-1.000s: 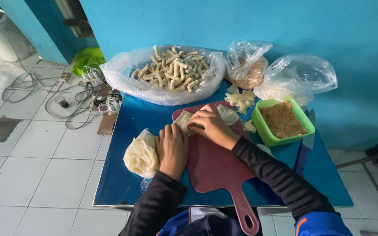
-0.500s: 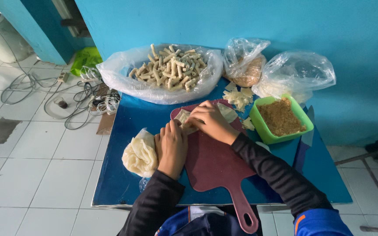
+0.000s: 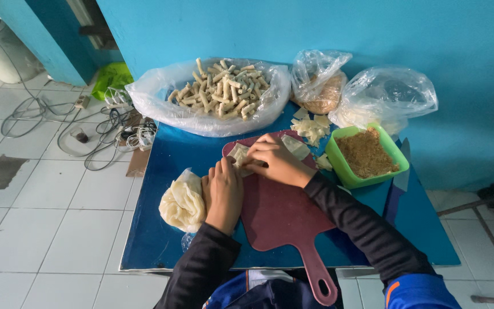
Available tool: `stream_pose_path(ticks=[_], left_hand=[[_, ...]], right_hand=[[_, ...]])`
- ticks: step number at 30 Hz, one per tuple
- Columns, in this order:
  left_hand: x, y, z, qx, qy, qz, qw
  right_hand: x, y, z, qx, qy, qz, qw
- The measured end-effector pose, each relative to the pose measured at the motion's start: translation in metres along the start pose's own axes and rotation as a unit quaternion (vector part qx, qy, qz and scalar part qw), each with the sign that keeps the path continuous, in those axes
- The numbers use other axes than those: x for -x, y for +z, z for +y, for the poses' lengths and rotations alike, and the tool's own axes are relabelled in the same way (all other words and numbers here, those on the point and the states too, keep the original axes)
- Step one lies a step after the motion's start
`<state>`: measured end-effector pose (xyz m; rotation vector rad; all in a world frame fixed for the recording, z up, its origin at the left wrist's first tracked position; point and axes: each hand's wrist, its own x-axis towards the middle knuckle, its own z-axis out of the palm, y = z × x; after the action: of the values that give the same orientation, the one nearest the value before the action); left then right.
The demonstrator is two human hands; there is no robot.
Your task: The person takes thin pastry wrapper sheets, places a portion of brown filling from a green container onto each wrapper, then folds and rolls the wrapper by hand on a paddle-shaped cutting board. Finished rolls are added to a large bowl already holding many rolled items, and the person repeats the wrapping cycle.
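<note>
Blue low table [image 3: 167, 229] against a blue wall, dark red plastic cutting board [image 3: 281, 217] on top.
Left hand [image 3: 224, 191] and right hand [image 3: 275, 162] both press closed on a pale dough wrapper [image 3: 239, 154], half rolled; many finished rolls [image 3: 221, 88] fill a clear bag, wrapper stack [image 3: 183, 201] remains.

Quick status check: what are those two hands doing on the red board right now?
Left hand and right hand both pressed on a pale wrapper on the cutting board. Wrapper stack beside the left hand. Nothing blocking.
</note>
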<state>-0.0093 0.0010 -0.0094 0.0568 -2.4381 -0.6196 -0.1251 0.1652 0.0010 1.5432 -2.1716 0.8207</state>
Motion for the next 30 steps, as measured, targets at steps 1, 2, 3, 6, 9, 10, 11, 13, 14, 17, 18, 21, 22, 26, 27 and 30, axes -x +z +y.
stream_pose_path(ticks=[1, 2, 3, 6, 9, 10, 11, 13, 14, 17, 18, 21, 22, 26, 27, 30], left_hand=[[0.0, 0.0, 0.0, 0.0, -0.001, 0.0, 1.0], [0.0, -0.001, 0.001, 0.001, -0.002, -0.001, 1.0], [0.0, -0.001, 0.001, 0.001, -0.003, -0.001, 1.0], [-0.001, -0.001, 0.002, 0.018, -0.009, 0.008, 1.0], [-0.002, -0.001, 0.003, 0.027, -0.008, 0.019, 0.999], [-0.002, -0.001, 0.003, 0.026, -0.011, 0.016, 0.999], [-0.003, -0.001, 0.003, 0.025, -0.014, 0.013, 1.0], [-0.003, -0.001, 0.002, 0.022, -0.014, 0.008, 1.0], [-0.003, -0.001, 0.002, 0.02, -0.012, 0.007, 1.0], [-0.003, 0.001, 0.001, 0.041, -0.007, 0.014, 0.999], [-0.004, 0.001, 0.001, 0.052, -0.006, 0.019, 0.998], [-0.004, 0.003, 0.0, 0.089, -0.012, 0.011, 0.996], [-0.004, 0.004, -0.001, 0.092, -0.011, 0.012, 0.996], [-0.004, 0.005, -0.002, 0.107, -0.01, 0.012, 0.994], [-0.004, 0.006, -0.002, 0.113, -0.011, 0.01, 0.994], [-0.003, 0.007, -0.002, 0.11, -0.011, 0.017, 0.994]], right_hand=[[0.0, 0.002, 0.001, -0.003, 0.006, 0.008, 1.0], [-0.001, 0.004, 0.001, 0.01, 0.025, 0.009, 1.0], [-0.003, 0.006, 0.001, 0.023, 0.044, 0.011, 0.999], [-0.005, 0.011, 0.0, 0.041, 0.058, 0.027, 0.997], [-0.005, 0.011, -0.001, 0.011, 0.074, 0.023, 0.997], [-0.004, 0.01, -0.001, -0.005, 0.084, 0.018, 0.996], [-0.004, 0.01, -0.001, 0.009, 0.082, 0.027, 0.996], [-0.005, 0.009, -0.001, 0.036, 0.079, 0.046, 0.995], [-0.005, 0.008, -0.001, 0.045, 0.059, 0.042, 0.996], [-0.003, 0.004, -0.003, 0.075, 0.012, 0.04, 0.996], [-0.002, 0.003, -0.004, 0.086, 0.005, 0.046, 0.995], [-0.001, 0.001, -0.008, 0.092, 0.026, 0.051, 0.994], [-0.002, 0.001, -0.009, 0.089, 0.04, 0.051, 0.994], [-0.004, 0.0, -0.009, 0.102, 0.01, 0.056, 0.993], [-0.004, -0.001, -0.008, 0.103, -0.006, 0.056, 0.993], [-0.003, -0.001, -0.009, 0.107, 0.005, 0.065, 0.992]])
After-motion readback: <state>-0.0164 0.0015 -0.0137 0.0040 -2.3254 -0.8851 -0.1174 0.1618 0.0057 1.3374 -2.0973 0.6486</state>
